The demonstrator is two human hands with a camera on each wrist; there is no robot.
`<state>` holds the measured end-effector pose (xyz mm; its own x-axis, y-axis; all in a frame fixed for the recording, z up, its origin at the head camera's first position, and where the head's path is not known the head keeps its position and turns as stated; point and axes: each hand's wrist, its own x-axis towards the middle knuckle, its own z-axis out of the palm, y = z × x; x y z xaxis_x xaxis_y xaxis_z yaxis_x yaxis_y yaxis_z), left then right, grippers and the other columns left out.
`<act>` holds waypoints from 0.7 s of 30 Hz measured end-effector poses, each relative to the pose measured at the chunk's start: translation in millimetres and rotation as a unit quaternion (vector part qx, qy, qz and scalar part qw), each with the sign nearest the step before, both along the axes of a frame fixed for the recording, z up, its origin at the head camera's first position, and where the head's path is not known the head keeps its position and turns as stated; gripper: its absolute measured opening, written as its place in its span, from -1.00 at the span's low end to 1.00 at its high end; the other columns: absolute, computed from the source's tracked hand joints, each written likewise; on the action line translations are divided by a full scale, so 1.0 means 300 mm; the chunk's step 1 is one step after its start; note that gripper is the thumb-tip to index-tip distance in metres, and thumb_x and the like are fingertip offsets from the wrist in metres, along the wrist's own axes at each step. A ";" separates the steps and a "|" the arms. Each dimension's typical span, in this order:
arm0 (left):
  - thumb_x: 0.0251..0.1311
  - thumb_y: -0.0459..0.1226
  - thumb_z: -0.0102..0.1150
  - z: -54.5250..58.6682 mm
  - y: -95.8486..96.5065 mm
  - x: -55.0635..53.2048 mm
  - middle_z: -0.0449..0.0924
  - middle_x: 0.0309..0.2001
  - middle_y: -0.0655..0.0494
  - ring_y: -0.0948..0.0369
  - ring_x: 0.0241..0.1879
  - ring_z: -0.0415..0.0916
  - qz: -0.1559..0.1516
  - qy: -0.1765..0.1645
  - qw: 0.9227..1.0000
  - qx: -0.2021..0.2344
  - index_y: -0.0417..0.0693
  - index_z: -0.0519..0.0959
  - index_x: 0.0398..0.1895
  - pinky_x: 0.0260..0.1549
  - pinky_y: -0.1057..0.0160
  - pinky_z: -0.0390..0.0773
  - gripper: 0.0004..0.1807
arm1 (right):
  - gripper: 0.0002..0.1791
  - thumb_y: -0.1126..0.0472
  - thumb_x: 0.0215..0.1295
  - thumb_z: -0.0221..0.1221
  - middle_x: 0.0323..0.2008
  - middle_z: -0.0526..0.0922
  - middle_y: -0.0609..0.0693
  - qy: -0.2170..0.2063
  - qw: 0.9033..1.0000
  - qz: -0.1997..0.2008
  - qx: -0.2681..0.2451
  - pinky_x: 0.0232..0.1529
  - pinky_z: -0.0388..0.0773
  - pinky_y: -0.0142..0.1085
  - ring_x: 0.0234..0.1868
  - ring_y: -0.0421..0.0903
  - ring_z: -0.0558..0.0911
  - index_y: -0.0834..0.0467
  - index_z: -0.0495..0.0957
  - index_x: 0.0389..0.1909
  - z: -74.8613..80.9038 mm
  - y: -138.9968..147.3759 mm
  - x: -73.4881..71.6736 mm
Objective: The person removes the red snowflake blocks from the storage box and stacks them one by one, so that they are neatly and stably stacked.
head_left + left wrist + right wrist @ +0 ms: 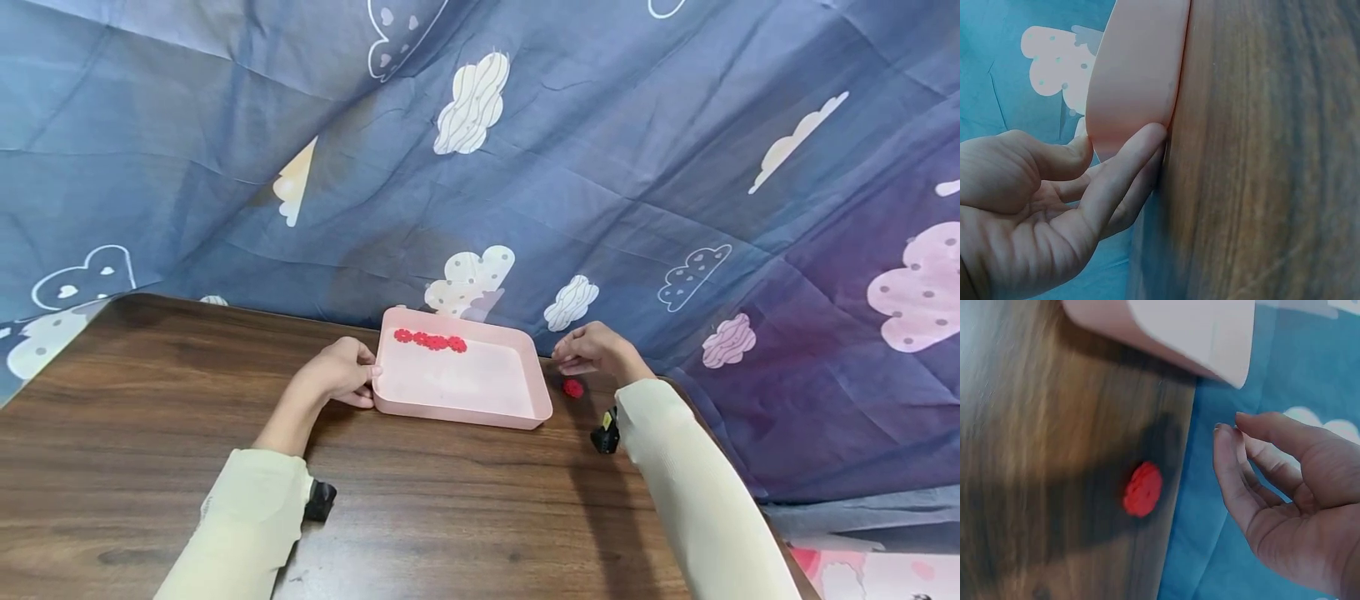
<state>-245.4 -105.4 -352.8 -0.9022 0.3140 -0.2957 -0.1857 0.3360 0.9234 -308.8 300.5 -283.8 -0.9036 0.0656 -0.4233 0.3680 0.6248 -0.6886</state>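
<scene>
A shallow pink tray (457, 375) stands near the back of the table, with several red flower-shaped pieces (435, 342) in a row along its far left inside. At the tray's left end, my left hand (343, 372) grips the wall, its thumb at the rim and fingers against the outside. My right hand (596, 350) hovers just off the tray's right end. In the right wrist view its thumb and loosely bent fingers (1229, 456) come close together, with nothing visible between them. Below that hand, a red flower-shaped piece (1143, 489) lies on the table.
The brown wooden table (450, 500) ends at its back edge against a blue cloth (585, 167) printed with clouds. Its right edge runs close beside my right forearm. A black device (320, 501) is strapped at the left wrist, another (605, 432) at the right.
</scene>
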 end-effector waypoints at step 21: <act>0.59 -0.47 0.01 -0.008 0.007 -0.015 0.50 -0.14 -0.23 0.18 -0.40 0.59 0.018 0.004 1.000 -0.022 -0.54 0.39 0.31 -0.31 0.29 0.90 -0.64 | -0.59 0.43 0.45 0.23 -0.22 0.74 0.11 -0.028 0.997 0.075 0.023 0.20 0.84 -0.14 -0.21 -0.11 0.70 0.45 0.57 0.26 -0.043 -0.328 -0.101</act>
<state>-249.9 -103.3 -355.1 -0.9155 0.2675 -0.3004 -0.1908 0.3689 0.9097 -339.0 201.9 -296.7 -0.8802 -0.0476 -0.4722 0.3050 0.7057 -0.6395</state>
